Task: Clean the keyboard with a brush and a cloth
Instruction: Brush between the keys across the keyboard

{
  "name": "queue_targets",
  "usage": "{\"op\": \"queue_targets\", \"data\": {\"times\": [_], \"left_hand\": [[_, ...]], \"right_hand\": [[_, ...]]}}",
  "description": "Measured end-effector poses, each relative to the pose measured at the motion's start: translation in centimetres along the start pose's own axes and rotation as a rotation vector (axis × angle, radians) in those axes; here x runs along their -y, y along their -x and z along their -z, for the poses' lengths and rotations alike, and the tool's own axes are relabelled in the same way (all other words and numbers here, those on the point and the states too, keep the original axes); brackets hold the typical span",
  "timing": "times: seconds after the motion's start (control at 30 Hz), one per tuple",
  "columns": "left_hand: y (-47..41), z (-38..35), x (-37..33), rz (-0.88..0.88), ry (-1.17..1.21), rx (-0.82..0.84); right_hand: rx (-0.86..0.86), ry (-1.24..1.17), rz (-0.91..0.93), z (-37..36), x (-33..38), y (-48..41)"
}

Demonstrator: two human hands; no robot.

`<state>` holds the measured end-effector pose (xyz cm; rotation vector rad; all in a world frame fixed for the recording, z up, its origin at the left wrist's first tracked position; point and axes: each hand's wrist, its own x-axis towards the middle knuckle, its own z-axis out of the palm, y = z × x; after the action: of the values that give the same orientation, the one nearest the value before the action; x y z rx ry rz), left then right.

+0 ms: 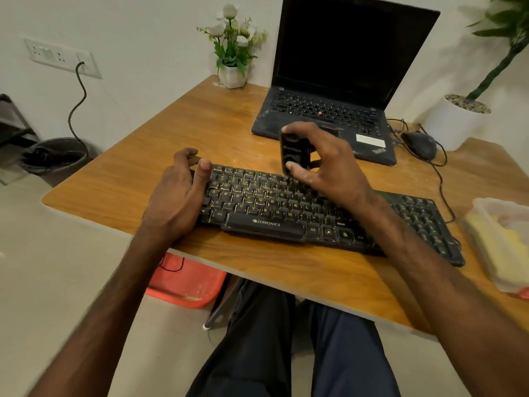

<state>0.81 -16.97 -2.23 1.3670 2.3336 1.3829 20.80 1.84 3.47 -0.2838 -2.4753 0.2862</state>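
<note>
Pressure from the small black brush (pixel 294 151) pinched in your right hand (pixel 329 170) could skid the black plastic keyboard (pixel 274 209) unless your left hand (pixel 177 196), gripping its left-frame end, holds firm.

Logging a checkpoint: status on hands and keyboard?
Left hand grips keyboard at left end. Right hand holds brush upright at top key rows. Nothing blocking keys.

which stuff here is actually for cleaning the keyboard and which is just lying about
For the job: keyboard; black brush, held by the right hand over the upper key rows; left hand, gripping the keyboard's left end; what looks like a yellow cloth in the clear container.
Lying about: laptop, mouse, flower pot, white planter, bin, red tray under the table.
</note>
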Motion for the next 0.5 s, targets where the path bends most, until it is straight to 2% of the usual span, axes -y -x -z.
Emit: {"op": "queue_targets", "data": {"times": [0.07,0.23,0.37,0.5], "left_hand": [[0.0,0.0,0.0,0.004,0.000,0.004],[0.1,0.0,-0.1,0.005,0.009,0.005],[0.0,0.1,-0.1,0.006,0.013,0.008],[0.1,0.0,-0.1,0.023,0.008,0.014]], "right_hand": [[-0.029,-0.014,-0.032,0.4,-0.2,0.0],[0.041,-0.071,0.054,0.2,1.0,1.2],[-0.075,-0.043,-0.063,0.7,0.0,0.5],[0.013,-0.143,0.020,0.1,1.9,1.4]]}}
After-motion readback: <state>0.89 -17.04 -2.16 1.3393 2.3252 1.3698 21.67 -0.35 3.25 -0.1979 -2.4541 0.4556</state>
